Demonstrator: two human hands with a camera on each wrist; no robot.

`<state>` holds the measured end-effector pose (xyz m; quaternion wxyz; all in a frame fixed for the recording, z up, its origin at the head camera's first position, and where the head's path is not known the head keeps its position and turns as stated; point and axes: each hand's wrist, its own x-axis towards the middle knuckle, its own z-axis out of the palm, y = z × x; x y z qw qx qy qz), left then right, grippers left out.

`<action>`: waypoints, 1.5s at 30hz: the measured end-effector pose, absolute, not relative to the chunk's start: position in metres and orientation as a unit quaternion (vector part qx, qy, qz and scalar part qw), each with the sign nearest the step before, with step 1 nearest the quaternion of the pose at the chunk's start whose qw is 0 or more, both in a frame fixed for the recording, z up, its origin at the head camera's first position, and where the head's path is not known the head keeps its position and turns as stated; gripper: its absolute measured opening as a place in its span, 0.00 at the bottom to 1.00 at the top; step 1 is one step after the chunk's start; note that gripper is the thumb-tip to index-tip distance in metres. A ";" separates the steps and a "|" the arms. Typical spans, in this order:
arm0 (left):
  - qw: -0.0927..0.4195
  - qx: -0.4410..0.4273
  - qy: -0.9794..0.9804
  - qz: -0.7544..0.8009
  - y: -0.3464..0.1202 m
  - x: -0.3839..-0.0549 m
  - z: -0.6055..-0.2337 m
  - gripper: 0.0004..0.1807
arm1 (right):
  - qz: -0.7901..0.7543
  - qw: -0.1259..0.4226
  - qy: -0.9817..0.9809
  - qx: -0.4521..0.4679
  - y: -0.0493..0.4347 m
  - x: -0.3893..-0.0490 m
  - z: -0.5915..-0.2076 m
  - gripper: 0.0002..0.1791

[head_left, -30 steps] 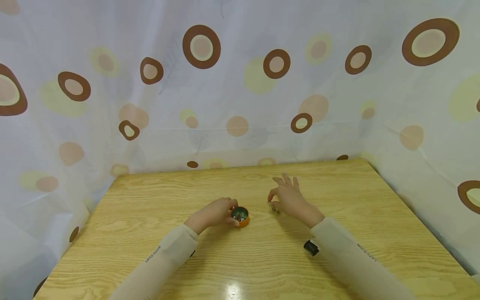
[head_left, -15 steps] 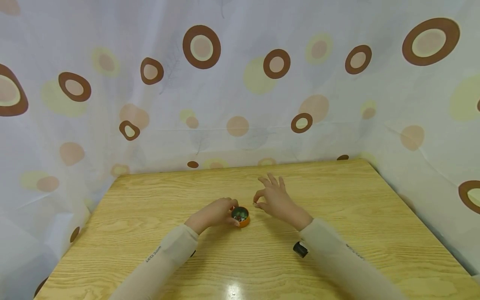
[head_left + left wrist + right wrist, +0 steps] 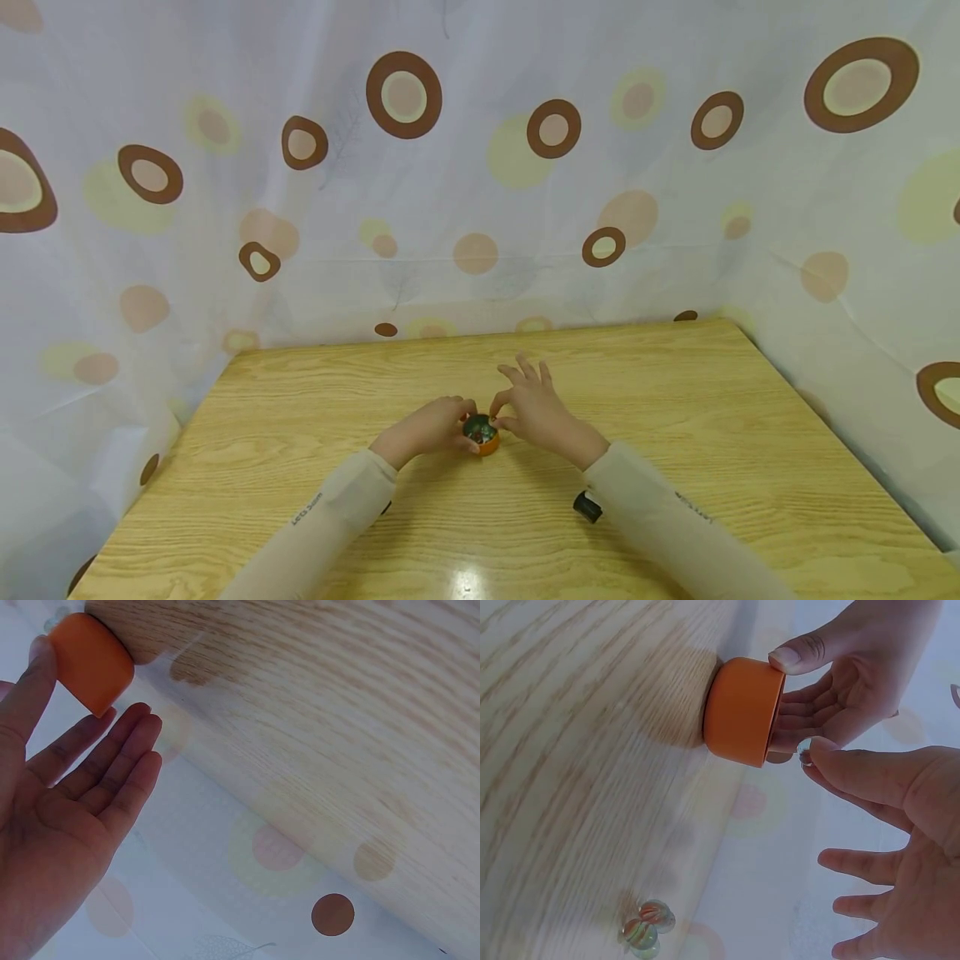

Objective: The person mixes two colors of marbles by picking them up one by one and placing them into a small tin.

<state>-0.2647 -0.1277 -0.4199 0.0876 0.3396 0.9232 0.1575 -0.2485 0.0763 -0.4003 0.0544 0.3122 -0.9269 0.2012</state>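
Orange cup (image 3: 488, 448): stands upright on the wood-grain table (image 3: 675, 392), near the middle of the surface, with its dark green interior facing up. Small glossy contents (image 3: 477, 433) lie at the bottom; from the head view they are too small to count.

Left hand (image 3: 429, 427): grasps the cup at the rim. The thumb bears on the near side and the index finger on the far side. In the left wrist view, the remaining fingers extend beside the cup.

Right hand (image 3: 542, 417): pinches a clear marble (image 3: 804, 748) between thumb and index fingertip. The other three fingers are extended and spread away from the grip. The marble is positioned just beside the mouth of the cup and apart from the rim, as the right wrist view shows.

Loose marbles (image 3: 640, 932): rest close together on the table, well apart from the cup. Colored swirls, red-orange and green, are visible inside the glass. Their exact number cannot be told.

Sleeves (image 3: 322, 508): both forearms are covered in pale fabric with dark lettering. A black object (image 3: 587, 507) sits at the underside of the right wrist.

Backdrop (image 3: 450, 192): white sheeting printed with brown, peach and yellow-green rounded shapes surrounds the back and sides of the table.
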 end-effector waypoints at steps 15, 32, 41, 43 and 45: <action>0.091 0.337 0.923 0.160 -0.127 -0.264 -0.418 0.23 | 0.202 0.040 -0.926 0.317 0.070 -0.248 -0.403 0.07; 0.092 0.336 0.923 0.165 -0.127 -0.263 -0.417 0.23 | 0.198 0.040 -0.929 0.309 0.073 -0.250 -0.403 0.08; 0.092 0.338 0.923 0.162 -0.127 -0.263 -0.417 0.23 | 0.184 0.067 -0.935 0.297 0.089 -0.255 -0.401 0.07; 0.093 0.338 0.922 0.162 -0.127 -0.263 -0.417 0.23 | 0.182 0.068 -0.937 0.291 0.094 -0.257 -0.400 0.07; 0.095 0.334 0.924 0.160 -0.127 -0.263 -0.417 0.24 | 0.183 0.067 -0.938 0.285 0.098 -0.258 -0.400 0.07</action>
